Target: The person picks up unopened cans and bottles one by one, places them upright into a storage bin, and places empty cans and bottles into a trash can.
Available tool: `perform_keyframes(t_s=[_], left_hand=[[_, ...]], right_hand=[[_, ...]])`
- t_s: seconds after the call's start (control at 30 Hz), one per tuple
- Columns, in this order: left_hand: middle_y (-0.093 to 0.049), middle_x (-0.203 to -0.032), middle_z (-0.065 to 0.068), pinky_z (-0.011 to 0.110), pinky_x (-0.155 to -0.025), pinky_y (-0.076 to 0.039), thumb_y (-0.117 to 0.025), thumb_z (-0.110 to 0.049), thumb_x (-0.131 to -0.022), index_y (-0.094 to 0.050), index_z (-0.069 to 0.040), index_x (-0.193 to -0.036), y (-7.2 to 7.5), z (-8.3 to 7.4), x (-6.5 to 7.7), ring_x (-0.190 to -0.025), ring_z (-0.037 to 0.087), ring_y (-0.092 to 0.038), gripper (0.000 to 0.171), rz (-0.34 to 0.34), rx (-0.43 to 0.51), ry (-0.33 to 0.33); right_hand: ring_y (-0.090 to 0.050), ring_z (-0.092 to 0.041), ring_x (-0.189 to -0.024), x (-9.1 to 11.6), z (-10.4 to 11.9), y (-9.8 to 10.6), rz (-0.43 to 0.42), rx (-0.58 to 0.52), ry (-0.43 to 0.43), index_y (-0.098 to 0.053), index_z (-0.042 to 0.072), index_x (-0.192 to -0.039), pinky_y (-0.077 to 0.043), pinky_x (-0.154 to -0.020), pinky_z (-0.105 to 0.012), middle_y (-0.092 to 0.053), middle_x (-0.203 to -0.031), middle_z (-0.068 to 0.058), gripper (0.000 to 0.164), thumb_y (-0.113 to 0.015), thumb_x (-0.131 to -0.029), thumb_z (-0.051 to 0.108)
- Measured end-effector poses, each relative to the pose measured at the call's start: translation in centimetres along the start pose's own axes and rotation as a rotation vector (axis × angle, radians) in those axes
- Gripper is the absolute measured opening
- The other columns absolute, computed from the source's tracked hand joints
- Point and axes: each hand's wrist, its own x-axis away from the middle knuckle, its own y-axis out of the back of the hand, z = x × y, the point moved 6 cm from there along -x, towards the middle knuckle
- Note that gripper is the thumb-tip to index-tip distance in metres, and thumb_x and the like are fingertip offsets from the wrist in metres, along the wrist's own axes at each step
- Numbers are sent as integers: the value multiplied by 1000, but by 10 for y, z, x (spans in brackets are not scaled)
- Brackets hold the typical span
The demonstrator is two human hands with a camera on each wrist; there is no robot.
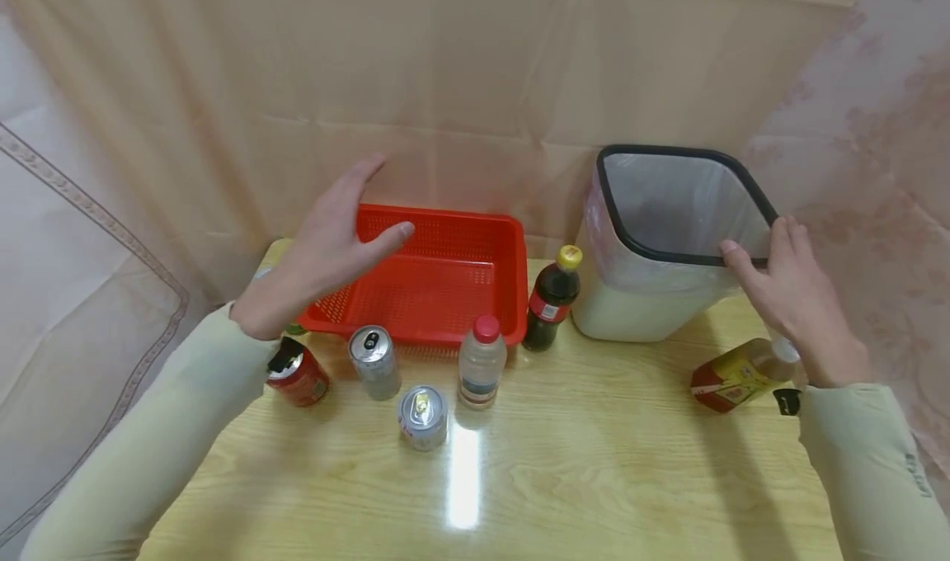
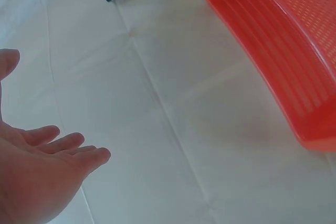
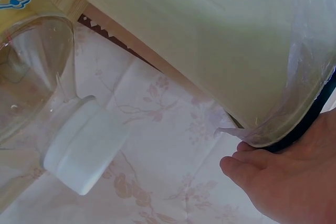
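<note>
While the left hand [image 1: 326, 231] hangs spread and relaxed, grasping nothing, head view puts the red basket [image 1: 445, 213] below it and out past its thumb; grey can [image 1: 374, 367] and silver can [image 1: 423, 419] sit on the person's side of that hand, clear bottle [image 1: 482, 367] with red cap further to its right; right hand [image 1: 797, 289] touches the near right corner of the bin [image 1: 631, 297], thumb and fingers apart at the black rim [image 1: 668, 257], not clenched; cola bottle [image 1: 551, 305] well left of that hand, yellow-labelled bottle [image 1: 742, 374] just below it; left wrist view: fingers loose, nothing in the palm, basket beyond the fingertips and apart from them; right wrist view: fingers against the rim at the corner, liner [image 3: 304, 51] bunched just by the fingertips, white cap [image 3: 79, 145] near but apart; handling, by judgement: bin looks light for its bulk, stiff, likely to tip if pushed high, so best held by opposite rim edges, since the thin liner may slip; basket probably light, slightly flexible, best taken by its lip.
</note>
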Motion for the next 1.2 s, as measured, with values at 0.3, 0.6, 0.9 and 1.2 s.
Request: perform_keyframes(t_s=[0.3,0.6,0.9,1.2], left_hand=[[-22,-171,6,70,-117,-26,-66,-44,-98,-21,-21,-167,18,45,34,-155,36,-24,86,-71,0,66],[-25,-170,11,71,-116,-25,-66,-40,-98,-23,-16,-166,27,86,63,-152,43,-27,83,-135,42,151],[-21,-171,14,76,-115,-20,-62,-42,-100,-19,-16,-167,29,114,85,-153,47,-22,84,-161,66,245],[-30,-165,22,74,-114,-24,-64,-35,-100,-27,-10,-164,24,136,98,-146,52,-31,78,-241,78,241]], right_hand=[[11,-52,-152,-2,0,0,1,0,0,13,-9,-158,0,-120,-67,19,-166,-30,95,-32,-108,57],[12,-51,-152,-4,0,2,4,5,8,13,-10,-157,1,-121,-67,20,-165,-31,95,-32,-108,57],[12,-51,-152,-5,0,2,6,-3,11,12,-11,-157,1,-121,-67,19,-165,-31,95,-32,-108,57],[14,-51,-152,-4,-2,3,14,3,-7,14,-9,-157,2,-120,-68,22,-165,-28,95,-31,-108,58]])
